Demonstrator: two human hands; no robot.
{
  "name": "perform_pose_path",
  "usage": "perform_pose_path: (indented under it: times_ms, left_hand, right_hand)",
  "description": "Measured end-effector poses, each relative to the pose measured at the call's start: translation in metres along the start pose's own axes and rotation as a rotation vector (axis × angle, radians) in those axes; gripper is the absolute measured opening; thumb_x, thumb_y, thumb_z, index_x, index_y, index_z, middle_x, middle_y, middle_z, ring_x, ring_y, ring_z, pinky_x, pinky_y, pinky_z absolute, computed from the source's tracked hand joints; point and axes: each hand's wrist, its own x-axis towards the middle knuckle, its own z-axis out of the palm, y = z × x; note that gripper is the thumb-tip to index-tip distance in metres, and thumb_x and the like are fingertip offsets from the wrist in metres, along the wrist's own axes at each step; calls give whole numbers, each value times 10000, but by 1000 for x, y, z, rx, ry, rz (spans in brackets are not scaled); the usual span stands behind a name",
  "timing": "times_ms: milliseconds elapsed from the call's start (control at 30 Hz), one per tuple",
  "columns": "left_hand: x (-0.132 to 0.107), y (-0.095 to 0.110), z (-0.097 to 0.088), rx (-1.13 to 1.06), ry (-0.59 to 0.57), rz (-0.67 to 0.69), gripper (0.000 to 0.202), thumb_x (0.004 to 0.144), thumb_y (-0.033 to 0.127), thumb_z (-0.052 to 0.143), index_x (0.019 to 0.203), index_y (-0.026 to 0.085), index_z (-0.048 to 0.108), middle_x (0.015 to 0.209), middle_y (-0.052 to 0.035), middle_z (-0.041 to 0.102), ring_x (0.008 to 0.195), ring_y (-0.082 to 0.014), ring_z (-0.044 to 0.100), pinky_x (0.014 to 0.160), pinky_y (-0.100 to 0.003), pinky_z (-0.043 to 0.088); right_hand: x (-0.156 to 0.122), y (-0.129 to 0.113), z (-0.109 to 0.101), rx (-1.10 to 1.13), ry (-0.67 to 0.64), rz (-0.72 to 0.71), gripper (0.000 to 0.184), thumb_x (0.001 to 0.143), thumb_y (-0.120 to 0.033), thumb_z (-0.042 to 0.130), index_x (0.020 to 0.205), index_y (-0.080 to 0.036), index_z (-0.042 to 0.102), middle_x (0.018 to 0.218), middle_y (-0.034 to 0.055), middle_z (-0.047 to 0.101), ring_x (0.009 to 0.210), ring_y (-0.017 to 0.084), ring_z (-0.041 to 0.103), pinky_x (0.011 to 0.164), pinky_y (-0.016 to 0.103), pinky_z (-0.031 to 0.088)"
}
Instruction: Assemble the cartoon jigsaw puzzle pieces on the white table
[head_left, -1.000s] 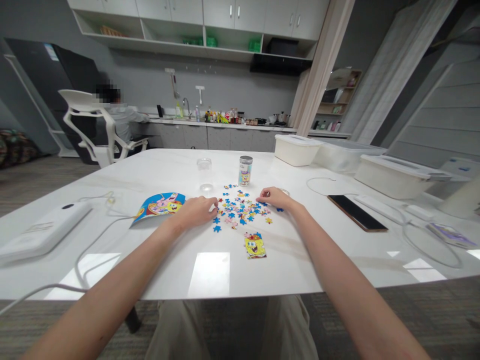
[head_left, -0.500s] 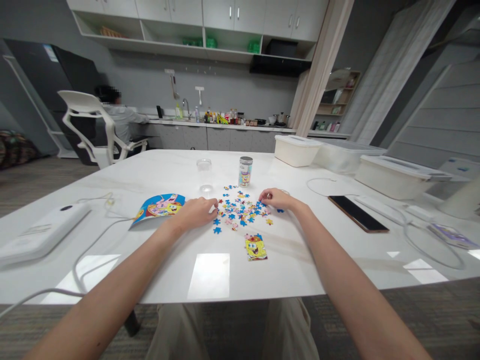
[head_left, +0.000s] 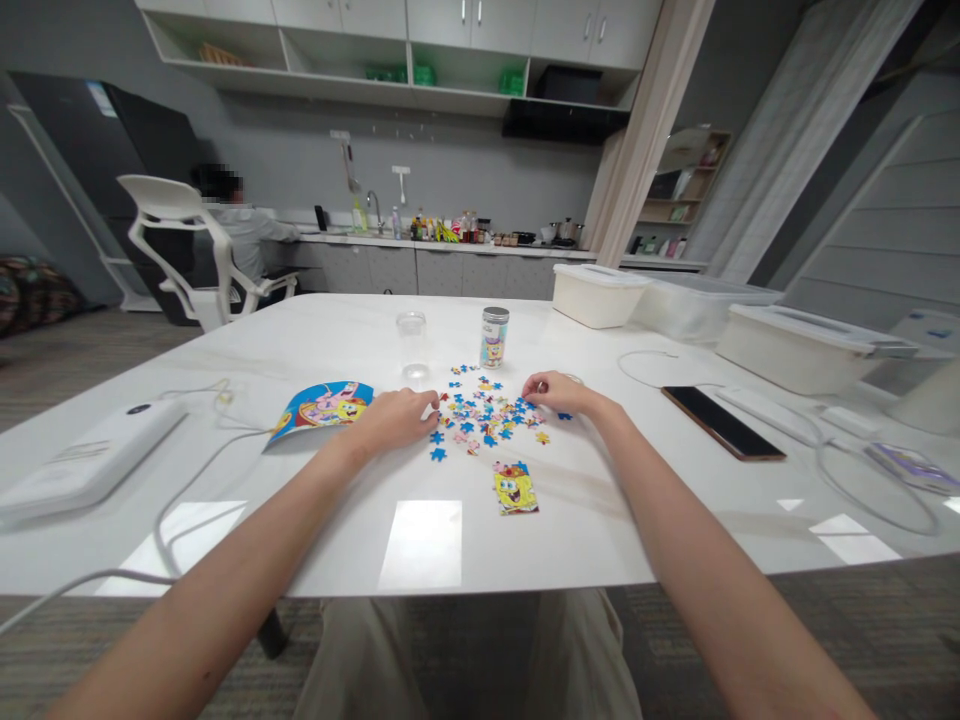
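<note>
Loose jigsaw puzzle pieces (head_left: pixel 491 418), mostly blue with some pink, yellow and red, lie spread on the white table (head_left: pixel 337 545). At their left edge rests my left hand (head_left: pixel 403 415), fingers curled in; whatever they may hold is hidden. My right hand (head_left: pixel 559 392) is at the right edge, its fingertips pinched together at a blue puzzle piece (head_left: pixel 528 406). Nearer to me sits a small joined section of puzzle (head_left: pixel 515 488) with a yellow cartoon face. A curled picture sheet (head_left: pixel 319 408) lies left of my left hand.
Behind the pieces stand a clear plastic jar (head_left: pixel 412 345) and a silver-lidded printed can (head_left: pixel 493 338). A phone (head_left: pixel 721 422), cables and a white power strip (head_left: pixel 765 412) lie right. White bins (head_left: pixel 600 297) line the back right. A white device (head_left: pixel 90 455) is left; a person (head_left: pixel 251 235) sits beyond.
The camera view has tilted slightly, shifting everything a little. Both hands stay at the edges of the pieces, with only slight finger movement at most.
</note>
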Motion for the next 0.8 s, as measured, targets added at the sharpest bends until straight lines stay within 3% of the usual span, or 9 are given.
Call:
perform_pose_path:
  times_ms: [533,800]
  left_hand:
    - [2,-2,3,12,7,11,352,912,387,373,1114,229,613,806,-75,698,828,-253,673,725,-335,469]
    - [2,-2,3,9,3,9,354,914,395,374,1116,232,614,822,-77,703,832,-251,672,727,-327,470]
  right_hand:
    - [-3,-4,-1,32,-13,-18,161,743,-283,644,826,-152,688,744,30,680,653,130,555,618,234,415]
    - [-2,-6,0,30,7,37,133,738,-251,646,821,-156,690,764,35,691,647,130,563,609,234,417]
